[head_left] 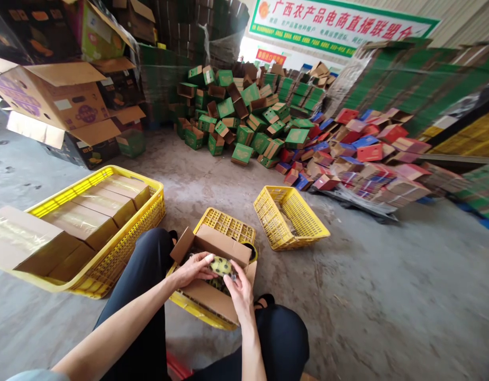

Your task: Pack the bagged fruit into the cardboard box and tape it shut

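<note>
Both my hands meet over an open brown cardboard box (213,293) that rests on a yellow plastic crate (227,225) between my knees. My left hand (193,269) and my right hand (238,290) close together around a small round green fruit (221,265) held just above the box's opening. More dark green items lie inside the box, mostly hidden by my hands. The box flaps stand open toward the far side.
A large yellow crate (121,241) holding closed cardboard boxes stands at my left. An empty yellow crate (290,217) sits tilted ahead right. Piles of green boxes (244,119) and red and blue boxes (367,153) cover the floor beyond, with stacked cartons (57,95) at far left.
</note>
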Tool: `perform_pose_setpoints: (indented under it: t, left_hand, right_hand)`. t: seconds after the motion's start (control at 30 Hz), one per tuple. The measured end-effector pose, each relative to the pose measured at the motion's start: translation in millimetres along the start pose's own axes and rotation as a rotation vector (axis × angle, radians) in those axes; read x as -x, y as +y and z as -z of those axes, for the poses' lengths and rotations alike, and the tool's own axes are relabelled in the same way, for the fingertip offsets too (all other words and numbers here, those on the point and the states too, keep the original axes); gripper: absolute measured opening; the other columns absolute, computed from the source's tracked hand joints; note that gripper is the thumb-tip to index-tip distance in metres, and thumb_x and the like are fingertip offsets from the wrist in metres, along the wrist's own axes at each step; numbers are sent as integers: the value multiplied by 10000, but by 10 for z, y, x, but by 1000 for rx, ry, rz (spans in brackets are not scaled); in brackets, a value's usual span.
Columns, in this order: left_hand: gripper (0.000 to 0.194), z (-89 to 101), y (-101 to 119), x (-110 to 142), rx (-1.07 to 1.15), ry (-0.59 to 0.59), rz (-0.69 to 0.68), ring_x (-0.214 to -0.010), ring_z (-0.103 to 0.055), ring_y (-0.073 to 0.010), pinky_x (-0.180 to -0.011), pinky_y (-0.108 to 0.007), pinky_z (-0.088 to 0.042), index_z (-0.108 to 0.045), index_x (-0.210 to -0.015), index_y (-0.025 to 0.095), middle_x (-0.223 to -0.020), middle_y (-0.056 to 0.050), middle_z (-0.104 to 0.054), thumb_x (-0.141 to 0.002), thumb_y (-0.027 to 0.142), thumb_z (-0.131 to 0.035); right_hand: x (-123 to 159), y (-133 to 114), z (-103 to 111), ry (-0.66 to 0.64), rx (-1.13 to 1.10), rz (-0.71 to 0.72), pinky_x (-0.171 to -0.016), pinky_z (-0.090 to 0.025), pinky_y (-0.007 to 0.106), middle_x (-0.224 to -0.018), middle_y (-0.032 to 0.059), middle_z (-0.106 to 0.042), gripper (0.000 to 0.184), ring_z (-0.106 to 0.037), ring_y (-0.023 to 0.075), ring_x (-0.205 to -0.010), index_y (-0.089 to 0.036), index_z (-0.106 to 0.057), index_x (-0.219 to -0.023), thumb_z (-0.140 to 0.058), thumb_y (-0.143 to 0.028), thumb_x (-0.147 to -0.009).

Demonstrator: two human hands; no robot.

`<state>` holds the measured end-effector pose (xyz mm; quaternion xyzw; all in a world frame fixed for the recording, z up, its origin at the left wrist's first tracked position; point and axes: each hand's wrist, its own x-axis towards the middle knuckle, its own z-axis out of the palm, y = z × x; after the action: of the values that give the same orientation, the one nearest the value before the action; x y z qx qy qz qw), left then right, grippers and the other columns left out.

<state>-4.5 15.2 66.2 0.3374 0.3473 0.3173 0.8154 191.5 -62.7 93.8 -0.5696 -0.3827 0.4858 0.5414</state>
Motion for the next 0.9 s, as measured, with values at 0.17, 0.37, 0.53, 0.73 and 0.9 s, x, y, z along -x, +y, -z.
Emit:
perform_pose_setpoints:
  t: [0.17, 0.37, 0.53, 0.73, 0.9]
  left_hand:
    - [773, 21, -34, 22, -54, -67, 6, -1030, -752, -277, -928, -410, -595, -647, -1343, 165, -1210, -187, -727, -797, 695, -781]
    - [921, -26, 19, 46, -112, -124, -202, -1273, -633, -326, -1069, -429, -500, -620, -1457, 236, -1419, -145, -650, -631, 403, -991]
    - [692, -31, 86, 58, -144, -115, -209, -1075, -701, -278, -966, -364, -514, -726, -1314, 164, -1205, -124, -757, -725, 467, -928]
    - [585, -57, 141, 89, -103, -146, -262, -1021, -697, -251, -907, -328, -531, -738, -1272, 154, -1160, -131, -753, -838, 536, -823]
    - [560, -52, 120, 84, -134, -158, -242, -994, -694, -242, -881, -312, -528, -750, -1230, 151, -1143, -126, -752, -843, 551, -813]
  right_hand:
    - [-28, 43, 36, 93, -102, -83, -951, -648, 458, -1202, 122, -786, 651, -770, 300, -1038, -203, -751, -1256, -876, -578, -738]
    - [-20, 59, 50, 151, -87, -119, -736, -693, 403, -888, 84, -801, 612, -763, 250, -784, -163, -803, -1041, -833, -691, -733]
    - [-56, 97, 65, 127, -45, -167, -639, -674, 400, -708, 102, -776, 697, -776, 299, -700, -157, -814, -929, -756, -818, -714]
    - [-88, 182, 92, 154, -57, -104, -744, -688, 411, -1103, 145, -812, 645, -778, 339, -1014, -178, -830, -1033, -777, -755, -748]
    - [-56, 114, 145, 167, 10, 46, -1036, -589, 446, -1380, 121, -721, 589, -673, 339, -1275, -233, -774, -1268, -812, -598, -808]
